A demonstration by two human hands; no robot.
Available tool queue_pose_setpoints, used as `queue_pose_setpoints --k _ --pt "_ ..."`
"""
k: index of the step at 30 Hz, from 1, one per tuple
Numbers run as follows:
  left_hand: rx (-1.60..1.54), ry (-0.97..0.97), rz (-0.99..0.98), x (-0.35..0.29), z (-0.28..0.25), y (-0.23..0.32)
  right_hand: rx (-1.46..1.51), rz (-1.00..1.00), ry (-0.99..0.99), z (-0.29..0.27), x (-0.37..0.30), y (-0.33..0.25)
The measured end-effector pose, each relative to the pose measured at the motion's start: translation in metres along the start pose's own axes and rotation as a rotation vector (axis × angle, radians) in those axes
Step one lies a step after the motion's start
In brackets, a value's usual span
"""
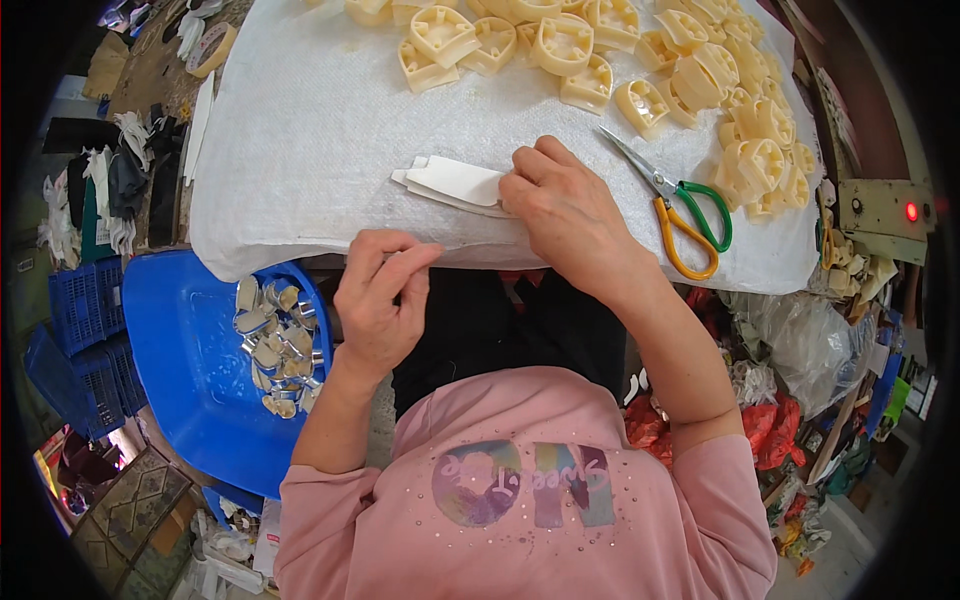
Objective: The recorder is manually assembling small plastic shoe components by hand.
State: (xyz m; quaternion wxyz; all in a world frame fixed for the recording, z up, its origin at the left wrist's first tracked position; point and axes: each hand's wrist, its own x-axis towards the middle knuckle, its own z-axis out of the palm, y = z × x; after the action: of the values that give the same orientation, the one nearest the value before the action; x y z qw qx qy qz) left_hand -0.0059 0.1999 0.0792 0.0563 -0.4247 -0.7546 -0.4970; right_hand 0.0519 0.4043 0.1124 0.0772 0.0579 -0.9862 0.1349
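A small stack of flat white strips (455, 182) lies on the white woven cloth near the middle of the table. The fingertips of my right hand (565, 205) are closed on the right end of the stack, hiding that end. At the table's front edge, to the left, my left hand (380, 295) is curled with its fingers drawn together; anything between them is too small to make out. A pair of scissors (665, 190) with one green and one orange handle loop lies to the right of my right hand, blades slightly apart.
Many cream plastic ring-shaped parts (563, 45) are heaped along the table's far and right sides. A blue tub (200, 350) at the left holds silvery, cream-faced pieces (275, 345). Blue crates (85, 305) stand farther left. A box with a red light (885, 215) is at the right.
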Motion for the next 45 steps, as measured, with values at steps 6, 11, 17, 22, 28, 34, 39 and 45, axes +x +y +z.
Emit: queue_pose_setpoints --k 6,11,17,22,28,34,39,45 --pt "0.002 -0.066 -0.035 0.003 0.008 0.001 0.1 0.032 -0.037 0.0 0.002 0.009" --pt "0.097 -0.115 0.115 0.014 0.015 0.003 -0.164 -0.095 -0.003 0.006 -0.006 -0.01" --pt "0.088 -0.142 0.313 0.022 0.038 0.004 0.026 -0.097 0.141 0.012 -0.009 0.01" --pt "0.271 -0.2 0.252 0.015 0.044 0.013 0.094 -0.051 0.131 0.018 -0.009 0.014" --pt "0.495 -0.204 0.185 0.013 0.051 0.026 0.282 0.022 0.222 0.027 -0.017 0.021" --pt "0.531 -0.255 0.159 0.014 0.049 0.029 0.589 0.178 0.405 0.025 -0.024 0.027" --pt "0.514 -0.28 0.181 0.017 0.048 0.028 0.716 0.416 0.767 -0.003 -0.043 0.049" --pt "0.443 -0.28 0.17 0.022 0.047 0.026 0.928 0.51 0.934 -0.048 -0.07 0.058"
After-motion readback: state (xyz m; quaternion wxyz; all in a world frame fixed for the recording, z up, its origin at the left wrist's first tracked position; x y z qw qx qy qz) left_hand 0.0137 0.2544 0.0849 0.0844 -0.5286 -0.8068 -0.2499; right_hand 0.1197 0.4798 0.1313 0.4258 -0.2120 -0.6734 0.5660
